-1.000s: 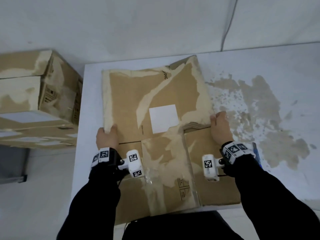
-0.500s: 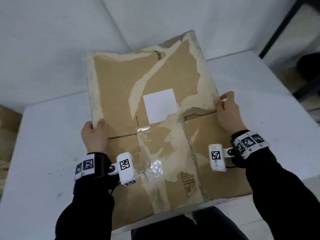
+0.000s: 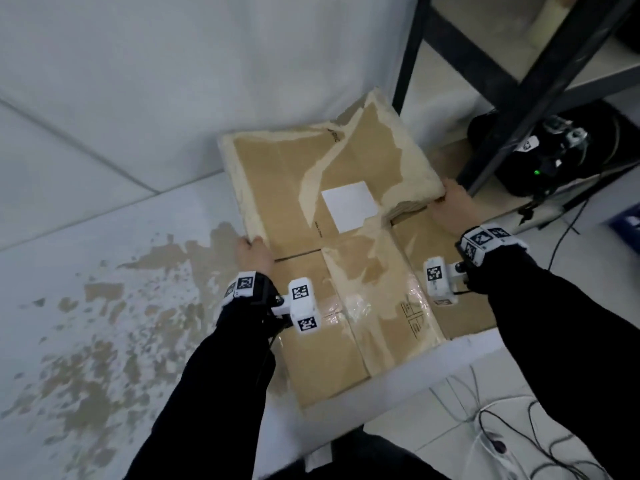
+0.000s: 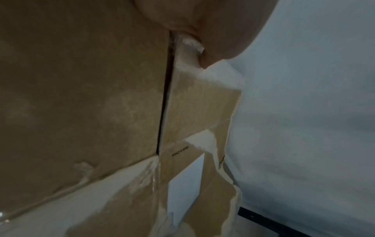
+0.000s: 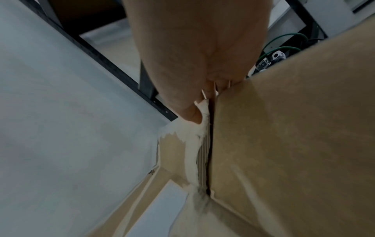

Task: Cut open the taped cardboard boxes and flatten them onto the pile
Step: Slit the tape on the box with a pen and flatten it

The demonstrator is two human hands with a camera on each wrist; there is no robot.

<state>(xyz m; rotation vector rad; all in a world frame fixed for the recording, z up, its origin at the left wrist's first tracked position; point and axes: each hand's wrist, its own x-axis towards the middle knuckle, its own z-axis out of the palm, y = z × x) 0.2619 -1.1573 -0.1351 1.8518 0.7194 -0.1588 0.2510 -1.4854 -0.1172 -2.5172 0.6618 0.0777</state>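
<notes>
A flattened brown cardboard box (image 3: 304,188) with torn pale patches, a white label (image 3: 349,204) and clear tape on its near flaps is held up over the table's right end. My left hand (image 3: 252,253) grips its left edge at the flap slit, thumb on top. My right hand (image 3: 450,206) grips the right edge at the opposite slit. In the left wrist view my fingers (image 4: 202,24) pinch the cardboard (image 4: 81,96) edge. In the right wrist view my fingers (image 5: 192,64) clamp the torn edge of the cardboard (image 5: 294,128).
The white table (image 3: 86,306) with brown scuffed patches lies to the left and below. A black metal shelf frame (image 3: 519,81) stands at the right, close to my right hand. Black equipment with a green light (image 3: 533,157) and cables (image 3: 502,431) lie on the floor beyond the table.
Both hands have swung the flattened box to the right, off the table's middle and towards the shelf frame. The grips on both edges are unchanged.
</notes>
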